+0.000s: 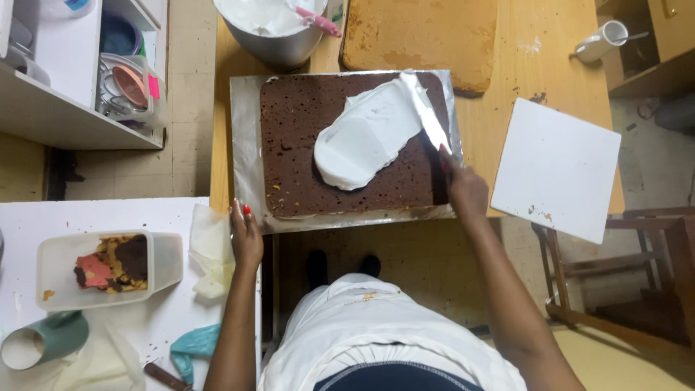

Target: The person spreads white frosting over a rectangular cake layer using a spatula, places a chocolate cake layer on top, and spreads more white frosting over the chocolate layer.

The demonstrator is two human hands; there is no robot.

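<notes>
Cake work fills one wooden desk (550, 43), seen from above by a person in a white apron. One silver-foil board (246, 145) lies at the desk's near edge and carries one dark brown rectangular cake (289, 145), with one broad patch of white icing (365, 137) spread across its middle and right side. One plain tan cake slab (420, 36) rests beyond it at the far edge, beside one metal bowl (279, 47) holding more white icing. One white square board (556, 168) lies to the right, hanging partly over the desk's edge. One clear plastic tub (163, 261) of cake scraps sits on a second, white surface at lower left, near one teal cup (51, 340) lying on its side. One white mug (599, 41) lies tipped at the upper right. One long spatula (427, 116), coated in icing, angles across the cake's right side with its blade on the icing. The right hand (467, 192) has its grip closed on the spatula's handle, just off the cake's near right corner. The left hand (246, 232) rests against the foil board's near left corner, fingers curled at its edge; whether it clasps the board cannot be told.
</notes>
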